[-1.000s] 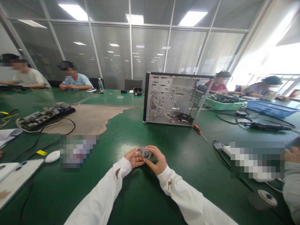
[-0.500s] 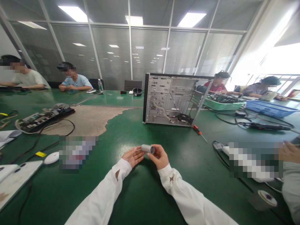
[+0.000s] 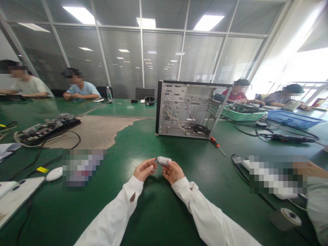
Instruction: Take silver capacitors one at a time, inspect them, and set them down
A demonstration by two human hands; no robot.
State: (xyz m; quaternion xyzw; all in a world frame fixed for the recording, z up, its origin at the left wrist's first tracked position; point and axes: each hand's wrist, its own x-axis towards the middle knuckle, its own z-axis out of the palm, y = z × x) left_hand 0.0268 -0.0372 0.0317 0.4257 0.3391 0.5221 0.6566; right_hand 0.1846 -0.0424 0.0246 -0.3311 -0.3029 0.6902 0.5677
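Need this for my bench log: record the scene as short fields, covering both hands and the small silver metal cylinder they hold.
Left hand: fingertips at the near end of the cylinder
Right hand: fingers under the cylinder
Held: small silver metal cylinder
Surface: green workbench
Nearest tool: orange-and-black screwdriver, lying flat
Behind: open silver metal computer case, upright
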